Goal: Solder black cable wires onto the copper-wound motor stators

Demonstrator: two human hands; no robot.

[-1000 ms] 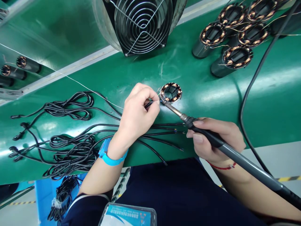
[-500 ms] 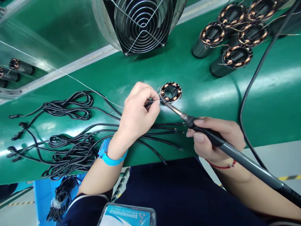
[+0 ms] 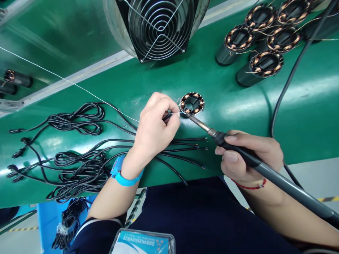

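My left hand is closed in a pinch on the end of a black cable, with a thin solder wire running into the same grip from the upper left. Just right of those fingertips stands a motor stator with a ring of copper windings. My right hand grips a soldering iron by its handle. Its tip meets the stator's near left rim, beside the cable's end. The exact joint there is too small to make out.
Coiled black cables lie to the left, their stripped ends passing under my left wrist. A fan with a wire guard stands behind. Several wound stators stand at the upper right, near the iron's cord. A blue bin sits below.
My right hand has shifted slightly right and down with the soldering iron, its tip moving a little rightward along the stator's rim. My left hand stays put.
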